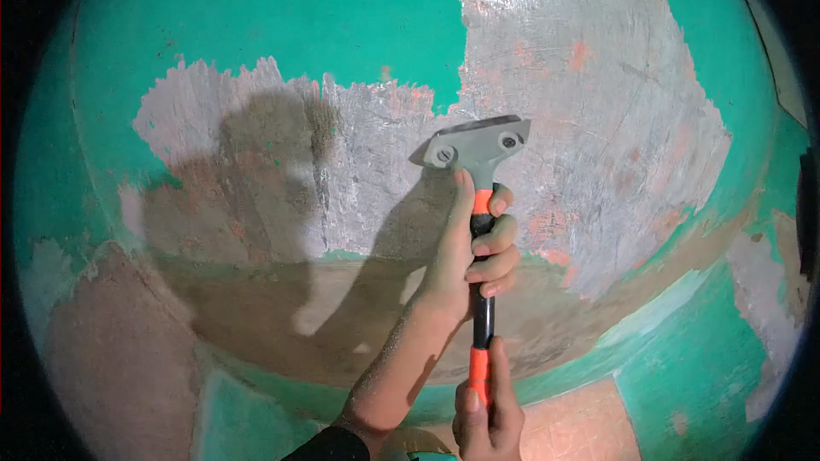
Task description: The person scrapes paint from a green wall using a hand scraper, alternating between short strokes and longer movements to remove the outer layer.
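A long-handled paint scraper (483,159) points up the wall, its wide grey head held on by two screws. The blade edge lies near the border between green paint and bare plaster. My left hand (455,258) wraps round the black upper part of the handle, thumb stretched up towards the head. Lower down, my right hand (497,427) grips the orange end of the handle. Behind the scraper, the wall's grey scraped patch (589,119) shows streaks and reddish spots.
Green paint (282,8) still covers the upper wall, with a ragged lower edge. A brown band (256,290) runs below the patch. Dark shadows of a head and arm fall on the left. Further bare patches (120,350) show at the lower left.
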Available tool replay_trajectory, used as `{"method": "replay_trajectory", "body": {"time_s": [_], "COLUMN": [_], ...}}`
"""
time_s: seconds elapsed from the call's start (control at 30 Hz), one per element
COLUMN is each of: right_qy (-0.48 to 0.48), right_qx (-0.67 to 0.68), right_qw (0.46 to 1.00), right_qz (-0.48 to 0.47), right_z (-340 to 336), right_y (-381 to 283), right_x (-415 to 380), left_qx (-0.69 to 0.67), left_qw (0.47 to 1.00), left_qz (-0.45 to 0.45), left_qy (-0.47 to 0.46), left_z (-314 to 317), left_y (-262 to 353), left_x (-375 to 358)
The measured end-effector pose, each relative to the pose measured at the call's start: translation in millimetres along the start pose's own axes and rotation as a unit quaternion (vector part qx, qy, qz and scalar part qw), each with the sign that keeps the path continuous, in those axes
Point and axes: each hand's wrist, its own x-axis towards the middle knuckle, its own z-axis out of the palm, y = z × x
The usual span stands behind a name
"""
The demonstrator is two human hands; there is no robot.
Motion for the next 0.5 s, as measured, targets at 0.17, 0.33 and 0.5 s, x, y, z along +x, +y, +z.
{"method": "replay_trajectory", "body": {"time_s": [0.17, 0.33, 0.5], "right_qy": [0.006, -0.008, -0.013], "right_qx": [0.035, -0.028, -0.005], "right_qw": [0.997, 0.998, 1.0], "right_qz": [0.076, -0.047, -0.009], "right_z": [5.1, 2.6, -0.4], "right_y": [9.3, 2.3, -5.9], "right_x": [-3.5, 11.7, 9.2], "left_qx": [-0.001, -0.006, -0.004], "left_qw": [1.0, 1.0, 1.0], "left_qz": [-0.003, -0.002, -0.004], "left_qy": [0.0, -0.008, -0.014], "left_z": [0.5, 3.3, 1.7], "left_y": [5.0, 8.9, 5.6], "left_x": [1.1, 4.4, 3.4]}}
